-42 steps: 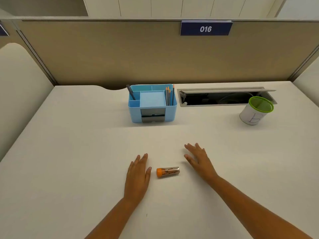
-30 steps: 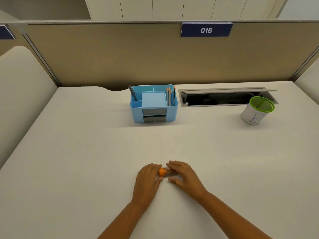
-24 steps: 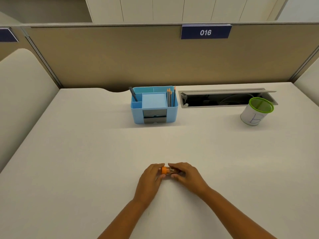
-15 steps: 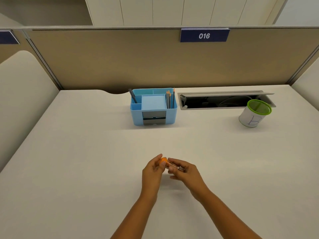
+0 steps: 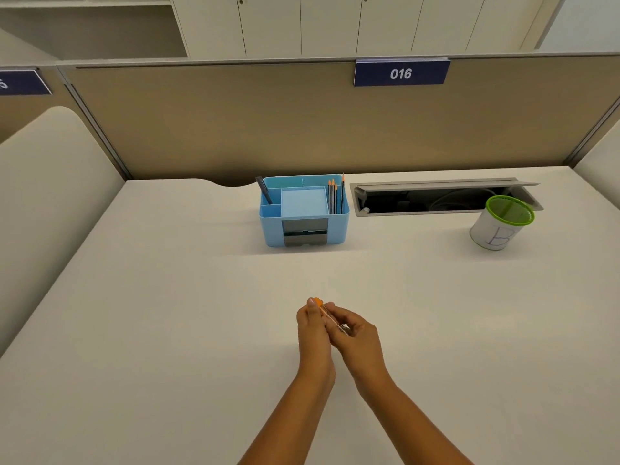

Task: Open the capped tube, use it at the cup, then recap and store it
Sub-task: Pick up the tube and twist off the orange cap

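A small clear tube point(image 5: 330, 321) with an orange cap point(image 5: 318, 301) is held between both hands above the middle of the white desk. My left hand point(image 5: 313, 330) pinches the orange cap end. My right hand point(image 5: 355, 337) grips the tube's body; most of the tube is hidden by fingers. The cap looks seated on the tube. A white cup point(image 5: 500, 224) with a green rim and a blue letter B stands far right, near the back.
A light blue desk organiser point(image 5: 303, 213) with pencils and a pen stands at the back centre. An open cable tray point(image 5: 439, 198) is sunk into the desk behind the cup. A tan partition point(image 5: 302, 122) closes the back.
Both hands closed on the tube as it lay on the desk, then lifted it and tilted it, cap end up and away. The head view tipped slightly upward.
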Demonstrator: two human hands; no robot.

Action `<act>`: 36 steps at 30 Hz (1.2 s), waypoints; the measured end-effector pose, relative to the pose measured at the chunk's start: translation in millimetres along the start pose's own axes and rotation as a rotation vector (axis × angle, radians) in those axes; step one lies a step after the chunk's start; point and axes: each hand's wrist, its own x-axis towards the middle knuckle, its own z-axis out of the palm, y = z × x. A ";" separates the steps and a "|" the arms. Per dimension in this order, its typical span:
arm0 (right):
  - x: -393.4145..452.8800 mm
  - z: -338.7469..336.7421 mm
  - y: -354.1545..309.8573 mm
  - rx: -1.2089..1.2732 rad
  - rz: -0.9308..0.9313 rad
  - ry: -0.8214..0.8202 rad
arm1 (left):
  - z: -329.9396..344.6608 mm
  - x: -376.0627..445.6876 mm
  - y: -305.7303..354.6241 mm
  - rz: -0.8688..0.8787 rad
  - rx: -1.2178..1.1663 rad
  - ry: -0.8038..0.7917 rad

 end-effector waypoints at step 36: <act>-20.1 6.3 -17.7 -0.174 -0.251 0.080 | 10.8 -17.9 8.2 0.276 -0.062 -0.003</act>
